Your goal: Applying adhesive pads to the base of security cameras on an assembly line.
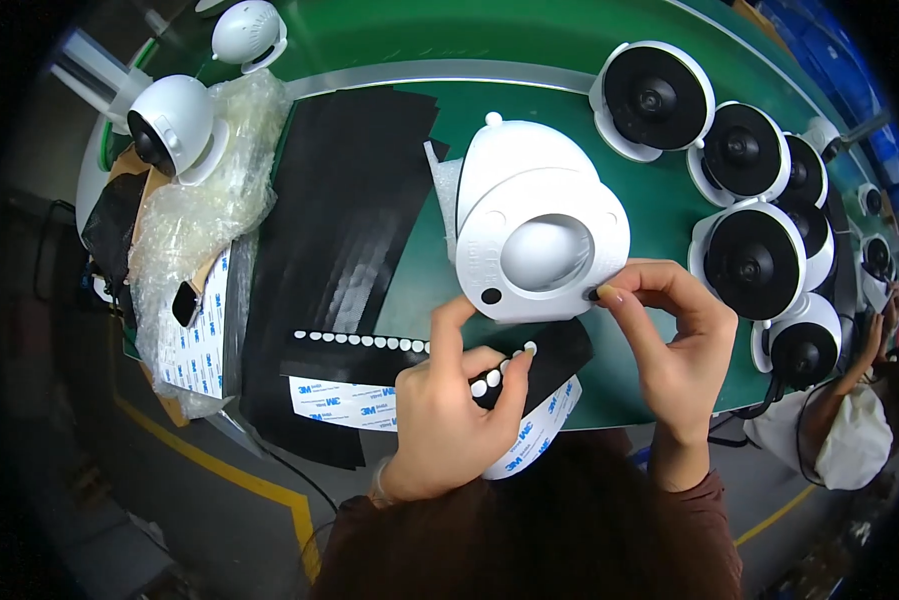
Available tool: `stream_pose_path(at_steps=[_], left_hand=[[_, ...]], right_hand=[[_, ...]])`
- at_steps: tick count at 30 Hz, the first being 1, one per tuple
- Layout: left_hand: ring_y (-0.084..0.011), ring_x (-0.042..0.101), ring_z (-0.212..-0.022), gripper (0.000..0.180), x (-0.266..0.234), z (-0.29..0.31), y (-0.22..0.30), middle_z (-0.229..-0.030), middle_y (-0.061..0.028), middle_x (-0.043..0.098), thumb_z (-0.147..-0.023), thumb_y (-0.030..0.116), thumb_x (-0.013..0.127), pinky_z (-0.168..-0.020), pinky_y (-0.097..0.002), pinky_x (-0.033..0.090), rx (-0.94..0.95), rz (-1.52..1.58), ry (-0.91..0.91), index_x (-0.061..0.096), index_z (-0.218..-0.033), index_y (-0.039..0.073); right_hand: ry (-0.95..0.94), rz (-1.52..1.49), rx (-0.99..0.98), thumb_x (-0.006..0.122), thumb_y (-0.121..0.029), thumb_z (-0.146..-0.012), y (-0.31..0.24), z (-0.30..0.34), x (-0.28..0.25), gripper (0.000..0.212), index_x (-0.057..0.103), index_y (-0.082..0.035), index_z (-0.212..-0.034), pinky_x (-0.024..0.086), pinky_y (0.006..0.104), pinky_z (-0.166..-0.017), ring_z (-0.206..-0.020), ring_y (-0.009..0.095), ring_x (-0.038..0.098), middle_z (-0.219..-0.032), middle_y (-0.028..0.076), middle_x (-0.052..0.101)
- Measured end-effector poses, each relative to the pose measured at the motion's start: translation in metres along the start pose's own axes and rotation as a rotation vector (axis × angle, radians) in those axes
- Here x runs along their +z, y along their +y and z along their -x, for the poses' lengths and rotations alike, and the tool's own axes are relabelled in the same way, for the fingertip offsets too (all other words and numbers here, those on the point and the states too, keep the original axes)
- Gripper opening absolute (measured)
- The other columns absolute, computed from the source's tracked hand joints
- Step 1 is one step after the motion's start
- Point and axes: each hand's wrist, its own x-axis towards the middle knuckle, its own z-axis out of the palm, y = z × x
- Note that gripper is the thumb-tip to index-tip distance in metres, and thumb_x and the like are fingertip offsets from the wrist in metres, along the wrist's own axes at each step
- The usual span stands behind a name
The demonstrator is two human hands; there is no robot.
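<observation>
A white camera housing [526, 155] lies on the bench in front of me, its round base ring [479, 230] facing up with a wide opening in it. One black round pad [491, 296] sits at the ring's lower left. Between thumb and forefinger, my right hand [674, 345] pinches a small black pad [593, 295] at the ring's lower right edge. My left hand [459, 410] is closed on a bent black strip of foot pads [561, 350] with white dots along it, its thumb by the dots. The left forefinger reaches up to the ring's lower left edge.
Several white cameras with black fronts [744, 150] crowd the right side. At left, another camera [174, 120] stands by bubble wrap [204, 190] and a watch [185, 303]. Black sheets [339, 200] lie left of the housing. A co-worker's arm [859, 355] shows far right.
</observation>
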Motion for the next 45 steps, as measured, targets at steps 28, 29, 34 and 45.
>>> stream_pose_path(at_steps=[28, 29, 34, 45], left_hand=[[-0.0213, 0.06, -0.049, 0.025, -0.017, 0.011, 0.008, -0.066, -0.0098, 0.062, -0.072, 0.004, 0.066, -0.045, -0.0264, 0.044, -0.103, 0.019, 0.018, 0.053, -0.09, -0.006], [-0.021, 0.063, -0.056, 0.016, -0.024, 0.012, 0.01, -0.076, -0.011, 0.064, -0.072, 0.002, 0.066, -0.05, -0.0252, 0.046, -0.073, -0.021, 0.02, 0.056, -0.082, -0.006], [-0.0197, 0.064, -0.064, 0.014, -0.041, 0.003, 0.012, -0.075, -0.0107, 0.065, -0.068, -0.007, 0.065, -0.057, -0.024, 0.048, 0.094, 0.272, -0.148, 0.06, -0.081, -0.005], [-0.0186, 0.055, -0.049, 0.008, -0.023, -0.003, 0.018, -0.068, -0.0065, 0.063, -0.07, 0.002, 0.066, -0.047, -0.0249, 0.038, 0.167, 0.222, -0.215, 0.063, -0.077, 0.003]], right_hand=[[0.027, -0.264, 0.1, 0.06, 0.008, -0.076, 0.004, -0.002, -0.004, 0.034, 0.044, 0.001, -0.105, 0.049, 0.0201, -0.066, -0.077, 0.013, 0.062, -0.081, 0.013, 0.064], [0.07, -0.179, 0.046, 0.058, 0.008, -0.077, 0.004, 0.001, -0.004, 0.033, 0.044, 0.001, -0.106, 0.049, 0.0205, -0.067, -0.078, 0.014, 0.063, -0.083, 0.013, 0.065], [-0.257, 0.192, -0.404, 0.059, 0.003, -0.067, -0.01, 0.01, -0.018, 0.023, 0.064, 0.002, -0.09, 0.047, 0.0303, -0.072, -0.078, 0.028, 0.062, -0.086, 0.015, 0.064], [-0.414, 0.178, -0.25, 0.069, -0.001, -0.062, -0.025, 0.01, -0.036, 0.014, 0.065, -0.005, -0.075, 0.045, 0.0258, -0.053, -0.063, 0.019, 0.06, -0.07, 0.007, 0.063]])
